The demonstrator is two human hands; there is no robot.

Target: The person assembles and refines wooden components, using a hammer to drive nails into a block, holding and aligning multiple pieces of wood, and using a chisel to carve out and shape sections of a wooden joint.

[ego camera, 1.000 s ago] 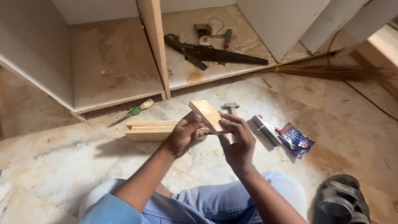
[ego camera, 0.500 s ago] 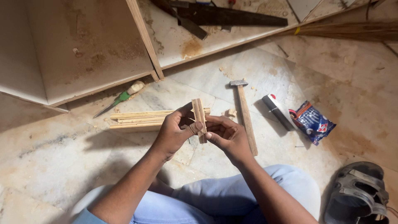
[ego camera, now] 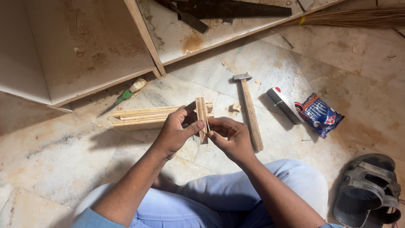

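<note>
We pinch a small plywood piece on edge between our left hand and right hand, above the floor near the hammer. Both hands should grip it firmly, fingertips clear of the splintery edge.

wood piece: lower end covered by left hand and right hand | broom: cut off at right edge | sandal: toe clipped by frame | saw: cropped at top

Soft even daylight, faint shadows, sharp focus, no glare
</note>
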